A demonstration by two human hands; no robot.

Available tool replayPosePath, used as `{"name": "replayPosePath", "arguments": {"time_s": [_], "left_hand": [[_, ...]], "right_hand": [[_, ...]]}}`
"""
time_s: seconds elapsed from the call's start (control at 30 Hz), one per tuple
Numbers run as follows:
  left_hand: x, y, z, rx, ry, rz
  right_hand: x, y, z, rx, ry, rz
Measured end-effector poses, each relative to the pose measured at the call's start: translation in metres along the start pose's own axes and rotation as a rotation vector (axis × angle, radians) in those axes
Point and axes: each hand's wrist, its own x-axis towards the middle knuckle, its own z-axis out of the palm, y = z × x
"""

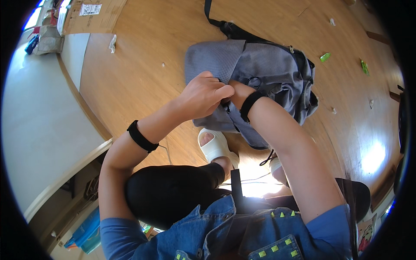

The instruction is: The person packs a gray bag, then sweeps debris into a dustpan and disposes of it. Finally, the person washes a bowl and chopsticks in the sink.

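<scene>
A grey checked backpack [273, 61] lies on the wooden floor just ahead of my feet. My left hand [205, 95] is curled closed at an opening in its front, its fingers pinching the fabric edge there. My right wrist [240, 92] reaches into the same spot, and the right hand itself is mostly hidden behind my left hand and the cloth. A black zipper pull [227, 109] hangs just below the hands. One black shoulder strap [242, 32] trails away from the far side of the bag.
A white-topped table [48, 107] stands at the left, with a cardboard box [94, 18] beyond it. Green wrappers [325, 57] and crumpled tissue [112, 44] litter the floor. A white slide sandal [213, 144] is on my foot beside the bag. A thin cable [167, 152] runs nearby.
</scene>
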Motion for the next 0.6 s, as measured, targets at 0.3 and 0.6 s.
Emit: {"name": "replayPosePath", "arguments": {"time_s": [0.3,0.6], "left_hand": [[0.02,0.002,-0.023,-0.024,0.133,-0.206],[-0.049,-0.056,-0.049,-0.461,0.726,-0.603]], "right_hand": [[0.03,-0.029,-0.013,0.93,-0.058,-0.068],[-0.011,-0.071,-0.085,1.511,-0.205,-0.201]]}}
